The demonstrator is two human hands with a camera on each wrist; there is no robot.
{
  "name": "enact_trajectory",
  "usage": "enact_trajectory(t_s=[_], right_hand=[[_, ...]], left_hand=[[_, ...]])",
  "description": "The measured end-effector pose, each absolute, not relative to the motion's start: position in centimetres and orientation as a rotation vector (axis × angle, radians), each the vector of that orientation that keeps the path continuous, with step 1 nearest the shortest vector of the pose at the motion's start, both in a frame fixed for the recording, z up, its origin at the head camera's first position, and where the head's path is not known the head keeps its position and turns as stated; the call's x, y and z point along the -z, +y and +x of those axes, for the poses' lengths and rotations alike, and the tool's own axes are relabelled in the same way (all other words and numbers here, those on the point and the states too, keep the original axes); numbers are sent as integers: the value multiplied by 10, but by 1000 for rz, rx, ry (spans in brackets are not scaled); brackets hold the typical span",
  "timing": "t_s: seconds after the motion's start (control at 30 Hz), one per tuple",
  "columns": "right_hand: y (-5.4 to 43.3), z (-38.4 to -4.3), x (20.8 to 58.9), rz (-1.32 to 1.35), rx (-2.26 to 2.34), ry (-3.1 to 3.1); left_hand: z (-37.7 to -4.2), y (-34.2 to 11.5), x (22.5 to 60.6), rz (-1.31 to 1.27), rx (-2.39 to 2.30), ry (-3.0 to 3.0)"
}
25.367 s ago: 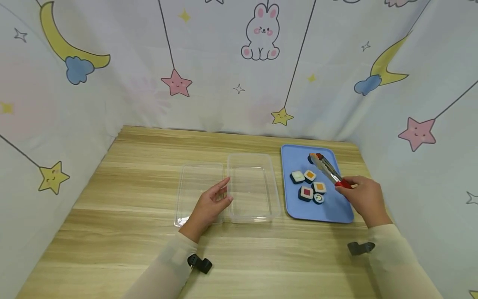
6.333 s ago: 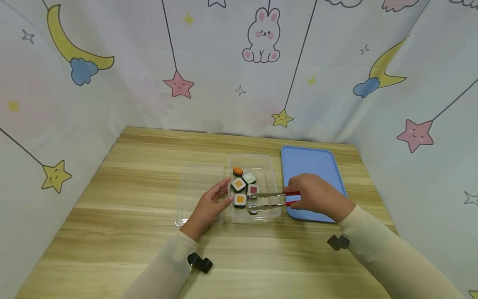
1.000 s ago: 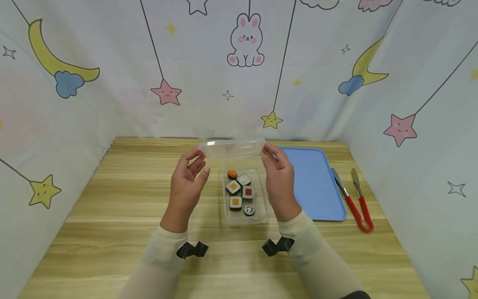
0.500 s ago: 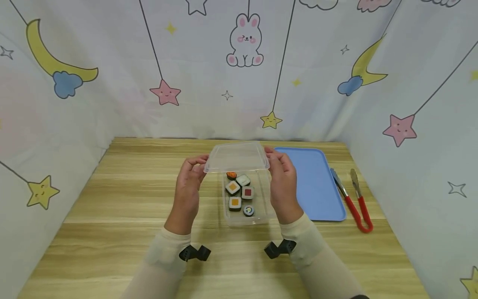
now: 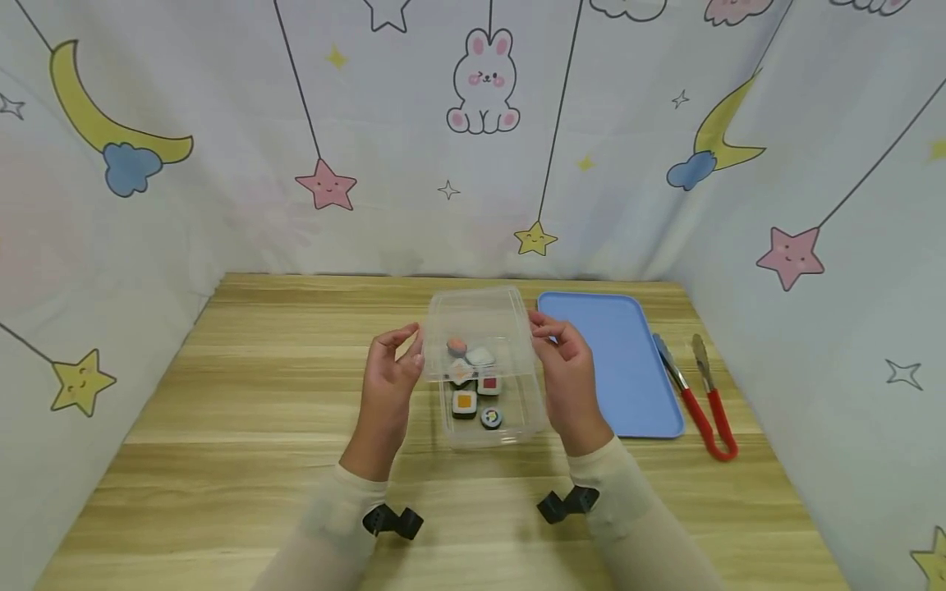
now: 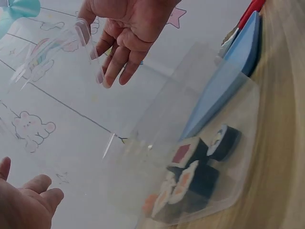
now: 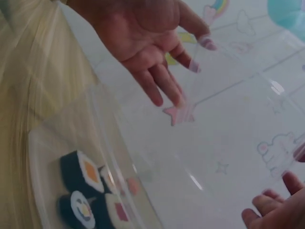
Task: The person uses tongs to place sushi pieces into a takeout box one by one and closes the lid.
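In the head view a clear plastic lid (image 5: 480, 316) is tilted above the far part of a clear plastic box (image 5: 521, 423). The left hand (image 5: 386, 390) holds the lid's left edge between thumb and fingers, and the right hand (image 5: 569, 386) pinches its right edge. Several sushi pieces lie in the box, among them a square roll with an orange centre (image 5: 464, 404) and a small round roll (image 5: 491, 418). The farther pieces show through the lid. Seen from the left wrist, the right hand's (image 6: 128, 33) fingertips are at the lid's edge.
Right of the box lies a blue tray (image 5: 628, 369). Tongs with red handles (image 5: 711, 419) rest on the wooden table (image 5: 259, 427) beyond the tray's right edge. A patterned curtain (image 5: 406, 222) stands behind the table and at both sides.
Over the last second the lid has come down and nearer, tipping over the box's far half. Both hands moved nearer with it. Earlier, the sushi went from tray to box and the tongs were laid down.
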State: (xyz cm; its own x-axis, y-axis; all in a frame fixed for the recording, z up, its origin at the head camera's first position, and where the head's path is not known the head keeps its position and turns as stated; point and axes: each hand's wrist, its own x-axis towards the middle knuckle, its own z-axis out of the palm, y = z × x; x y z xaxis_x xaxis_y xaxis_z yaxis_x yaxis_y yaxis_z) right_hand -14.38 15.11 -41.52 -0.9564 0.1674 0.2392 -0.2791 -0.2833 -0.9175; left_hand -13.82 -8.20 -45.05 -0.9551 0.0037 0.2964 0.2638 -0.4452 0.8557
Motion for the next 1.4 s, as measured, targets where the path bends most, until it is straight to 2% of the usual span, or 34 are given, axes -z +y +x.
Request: enact_trajectory(t_s=[0.33,0.73,1.17,1.4], right_hand=[[165,-145,450,78,-2307,-1782],[174,-139,488,48,-2203,-1916],[173,-134,502,118,-1873,-2168],[181,-130,494,207,-1652,-2371]], left_hand=[[-132,-67,490,-317,2532,-1584],[-126,-63,506,-301,2350,-1857],[-125,-65,510,-427,2183,-2027],[-126,-67,508,-462,2088,-2135]])
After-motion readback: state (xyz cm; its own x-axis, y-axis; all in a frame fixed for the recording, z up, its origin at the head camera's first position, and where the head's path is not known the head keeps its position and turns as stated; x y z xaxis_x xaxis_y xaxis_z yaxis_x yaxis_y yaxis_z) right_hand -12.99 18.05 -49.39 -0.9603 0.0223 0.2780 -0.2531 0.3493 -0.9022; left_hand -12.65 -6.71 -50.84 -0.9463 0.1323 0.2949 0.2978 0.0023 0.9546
